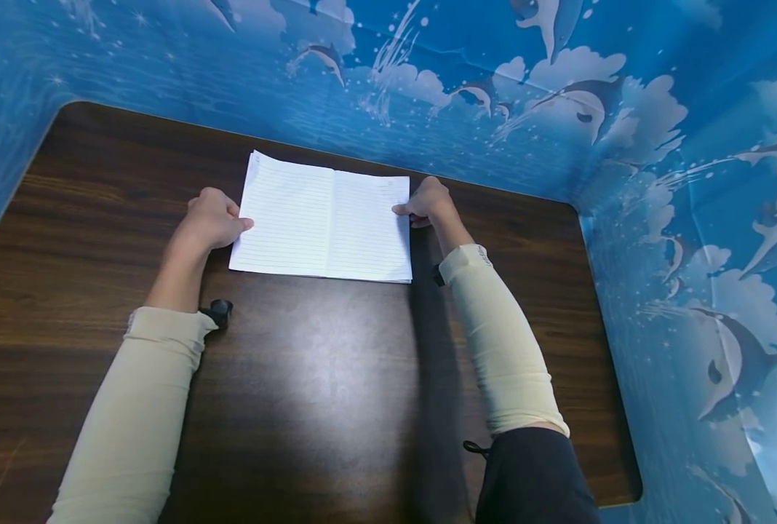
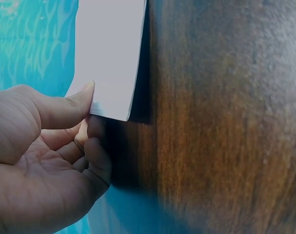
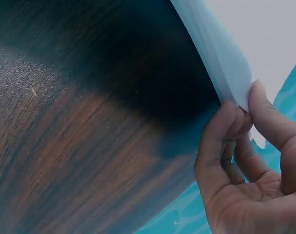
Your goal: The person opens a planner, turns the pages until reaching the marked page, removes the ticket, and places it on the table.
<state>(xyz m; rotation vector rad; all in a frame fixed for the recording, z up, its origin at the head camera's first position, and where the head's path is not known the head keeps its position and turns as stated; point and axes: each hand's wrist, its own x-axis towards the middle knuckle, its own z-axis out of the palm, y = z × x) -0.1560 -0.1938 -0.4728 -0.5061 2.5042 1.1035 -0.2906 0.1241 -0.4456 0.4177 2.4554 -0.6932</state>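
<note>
White lined paper: open notebook (image 1: 323, 218) near far edge of dark wood-grain table (image 1: 336, 364). Pinched thumb-over-fingers at left side by left hand (image 1: 212, 218), at right side by right hand (image 1: 429, 200). Probably light, floppy, easily creased; best gripped through full thickness, both outer edges.
</note>
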